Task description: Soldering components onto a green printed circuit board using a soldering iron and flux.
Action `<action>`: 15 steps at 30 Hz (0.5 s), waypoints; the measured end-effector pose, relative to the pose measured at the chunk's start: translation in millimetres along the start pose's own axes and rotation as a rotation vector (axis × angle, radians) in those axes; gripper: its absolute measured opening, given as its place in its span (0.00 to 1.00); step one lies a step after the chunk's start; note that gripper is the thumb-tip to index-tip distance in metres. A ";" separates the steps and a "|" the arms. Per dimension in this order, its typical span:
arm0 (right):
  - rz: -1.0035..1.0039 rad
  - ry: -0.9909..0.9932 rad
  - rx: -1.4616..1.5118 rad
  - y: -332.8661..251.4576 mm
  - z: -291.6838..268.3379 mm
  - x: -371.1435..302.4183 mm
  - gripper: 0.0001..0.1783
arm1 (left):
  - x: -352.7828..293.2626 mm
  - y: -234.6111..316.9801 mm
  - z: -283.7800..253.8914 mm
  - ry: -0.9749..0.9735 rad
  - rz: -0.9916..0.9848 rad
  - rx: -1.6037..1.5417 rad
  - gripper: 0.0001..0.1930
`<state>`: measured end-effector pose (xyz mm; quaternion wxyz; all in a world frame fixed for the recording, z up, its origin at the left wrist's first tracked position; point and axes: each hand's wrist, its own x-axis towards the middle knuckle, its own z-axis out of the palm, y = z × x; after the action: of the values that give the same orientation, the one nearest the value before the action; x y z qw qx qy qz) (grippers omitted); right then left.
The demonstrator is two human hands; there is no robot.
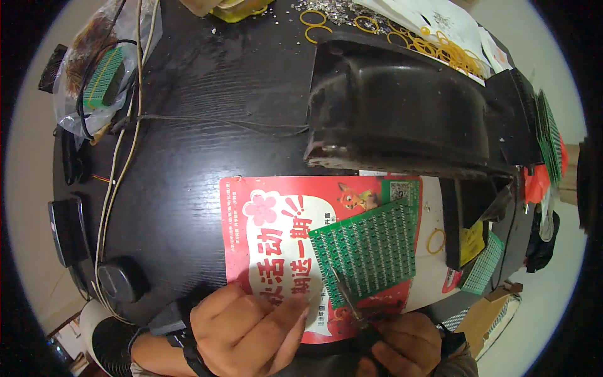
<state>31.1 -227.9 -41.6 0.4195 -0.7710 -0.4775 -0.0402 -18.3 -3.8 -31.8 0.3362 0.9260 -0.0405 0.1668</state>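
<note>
A green circuit board panel [367, 251] with rows of small dark parts lies tilted on a red and white printed sheet [242, 264]. My right hand [405, 342], at the lower right, is closed round a slim pointed tool [349, 298] with a metal front and a dark handle; its exact kind is unclear. The tool's tip lies over the board's left part. Left of the board, my left hand [248, 330] is closed over the sheet's near edge, fingers curled and index finger towards the board. Whatever its fingertips may hold is hidden.
Behind the sheet stands a large dark tray-like piece [399, 103]. Yellow rubber bands [449, 53] and scattered small parts [339, 11] lie at the back. Cables [119, 157] run along the left, by a plastic bag [69, 100] with green boards. Another green board [483, 264] is at right.
</note>
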 end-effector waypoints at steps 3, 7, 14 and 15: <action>-0.009 0.014 0.030 -0.8 0.9 0.8 0.12 | -1.9 5.0 -4.3 0.016 -0.006 0.026 0.11; -0.019 0.021 0.016 0.1 4.4 -1.1 0.12 | -0.4 3.2 -6.3 -0.017 0.002 0.002 0.12; -0.031 0.051 0.009 5.8 10.8 -3.7 0.12 | 1.8 1.6 -2.7 -0.054 -0.020 -0.001 0.12; -0.032 0.057 0.008 6.4 10.7 -3.7 0.12 | 1.7 2.7 -3.0 -0.051 -0.021 0.002 0.12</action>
<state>30.4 -224.3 -54.1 0.4353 -0.7601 -0.4777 -0.0671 -18.1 -3.9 -27.4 0.3360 0.9306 -0.0393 0.1397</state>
